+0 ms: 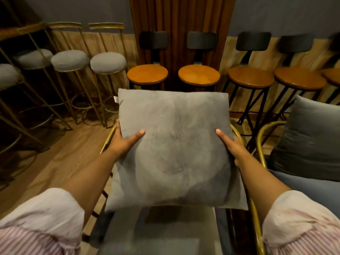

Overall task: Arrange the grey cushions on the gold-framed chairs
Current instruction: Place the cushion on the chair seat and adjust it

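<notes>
A square grey cushion point(174, 148) fills the middle of the head view, held up over a gold-framed chair point(254, 214) whose grey seat shows below it. My left hand point(125, 138) grips the cushion's left edge, thumb on its face. On the right edge my right hand point(230, 144) grips it the same way. A second grey cushion point(311, 138) leans upright on the neighbouring gold-framed chair point(261, 137) at the right.
Gold bar stools with grey round seats point(107, 62) line the back left. Black stools with round wooden seats point(198, 74) stand along the back wall and to the right. Brown curtain hangs behind them. Wooden floor point(60, 159) shows on the left.
</notes>
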### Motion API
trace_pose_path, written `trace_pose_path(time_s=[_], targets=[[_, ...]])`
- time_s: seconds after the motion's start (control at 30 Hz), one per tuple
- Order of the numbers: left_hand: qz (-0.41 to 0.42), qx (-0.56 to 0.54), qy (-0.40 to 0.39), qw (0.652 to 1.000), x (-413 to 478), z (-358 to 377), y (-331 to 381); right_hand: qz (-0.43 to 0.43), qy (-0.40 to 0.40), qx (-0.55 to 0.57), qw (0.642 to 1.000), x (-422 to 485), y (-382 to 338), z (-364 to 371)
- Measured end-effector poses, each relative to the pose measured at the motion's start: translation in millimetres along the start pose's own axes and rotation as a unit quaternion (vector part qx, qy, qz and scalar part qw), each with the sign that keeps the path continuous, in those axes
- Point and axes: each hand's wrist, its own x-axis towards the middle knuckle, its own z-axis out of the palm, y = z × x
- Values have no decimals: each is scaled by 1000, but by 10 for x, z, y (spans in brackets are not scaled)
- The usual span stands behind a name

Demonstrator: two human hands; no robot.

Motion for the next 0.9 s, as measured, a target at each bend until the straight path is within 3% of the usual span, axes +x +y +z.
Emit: trace_pose_path(time_s=[0.33, 0.5, 0.73, 0.9], targets=[[71, 39, -33, 996, 1732, 457, 394, -88, 14, 22, 996, 1383, -272, 99], [101, 31, -23, 994, 2200, 732, 88, -97, 51, -9, 994, 1747, 109, 271], [115, 49, -7, 992, 2486, 888, -467, -77, 75, 48, 993, 2019, 763, 474], [47, 65, -25, 996, 2596, 956, -899, -67, 94, 54, 992, 2173, 1137, 561]])
